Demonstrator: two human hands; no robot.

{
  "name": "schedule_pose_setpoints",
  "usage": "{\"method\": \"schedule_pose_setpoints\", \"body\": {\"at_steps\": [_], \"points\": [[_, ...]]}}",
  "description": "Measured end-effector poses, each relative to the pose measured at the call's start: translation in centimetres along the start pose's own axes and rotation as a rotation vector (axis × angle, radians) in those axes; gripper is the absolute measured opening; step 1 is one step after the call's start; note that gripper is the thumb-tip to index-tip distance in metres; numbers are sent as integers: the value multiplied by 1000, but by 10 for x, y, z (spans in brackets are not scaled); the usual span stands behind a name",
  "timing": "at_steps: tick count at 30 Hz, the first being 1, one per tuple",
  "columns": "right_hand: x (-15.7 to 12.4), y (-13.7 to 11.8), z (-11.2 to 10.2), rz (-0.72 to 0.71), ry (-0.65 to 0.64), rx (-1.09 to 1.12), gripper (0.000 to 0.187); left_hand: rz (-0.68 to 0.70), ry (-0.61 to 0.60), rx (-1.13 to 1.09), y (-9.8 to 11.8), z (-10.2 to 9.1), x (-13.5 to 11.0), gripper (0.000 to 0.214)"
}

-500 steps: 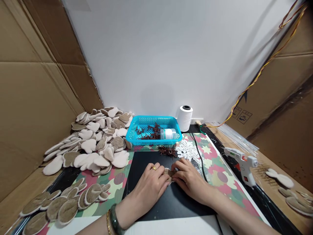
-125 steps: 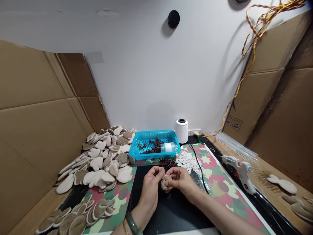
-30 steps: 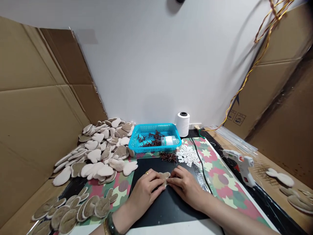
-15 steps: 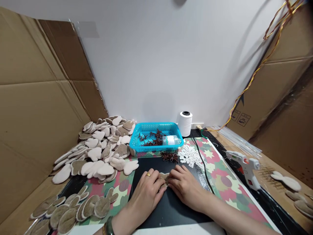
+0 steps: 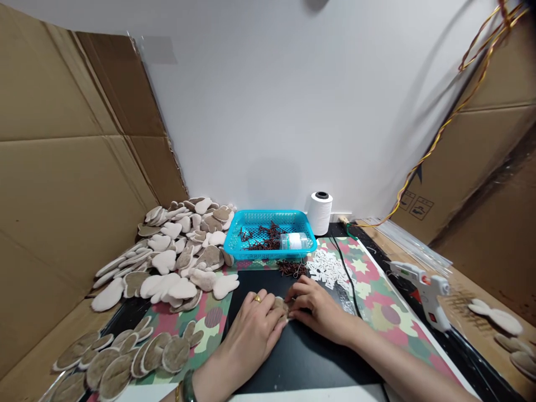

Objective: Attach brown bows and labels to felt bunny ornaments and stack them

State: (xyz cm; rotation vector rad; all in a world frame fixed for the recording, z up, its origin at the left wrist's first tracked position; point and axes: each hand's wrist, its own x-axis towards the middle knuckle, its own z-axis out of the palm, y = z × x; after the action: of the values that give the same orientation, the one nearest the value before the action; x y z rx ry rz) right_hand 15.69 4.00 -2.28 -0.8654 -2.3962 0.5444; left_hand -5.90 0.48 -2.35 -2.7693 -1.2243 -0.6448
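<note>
On a black mat lies a brown fabric bunny shape, mostly covered by my fingers. My left hand, with a gold ring, is closed over its left part and presses it against the mat. The fingertips of my right hand are curled in a pinch at its right edge. Just beyond them sit a heap of dark brown twisted pieces and a spread of small white pieces.
A blue basket holds brown pieces and a clear labelled container. Beside it stands a white thread cone. Piled bunny shapes fill the left. At right are a glue gun, a black cable and cardboard walls.
My right hand has shifted slightly and its fingers are more arched, showing more of the bunny shape. My left hand stays closed on it. The whole view has shifted a little.
</note>
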Motion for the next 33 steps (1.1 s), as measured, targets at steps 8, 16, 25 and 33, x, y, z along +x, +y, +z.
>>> {"method": "schedule_pose_setpoints", "body": {"at_steps": [8,16,25,33], "points": [[11,15,-1,140,-93,210,15,22,34,35,-1,1,-1,14],[15,8,0,223,-66,189,20,3,69,4,-7,-1,-5,12],[14,9,3,189,-55,155,19,-154,106,-390,-13,-11,11,20],[14,9,2,186,-77,124,18,-266,-120,-504,-13,-4,25,17]]}}
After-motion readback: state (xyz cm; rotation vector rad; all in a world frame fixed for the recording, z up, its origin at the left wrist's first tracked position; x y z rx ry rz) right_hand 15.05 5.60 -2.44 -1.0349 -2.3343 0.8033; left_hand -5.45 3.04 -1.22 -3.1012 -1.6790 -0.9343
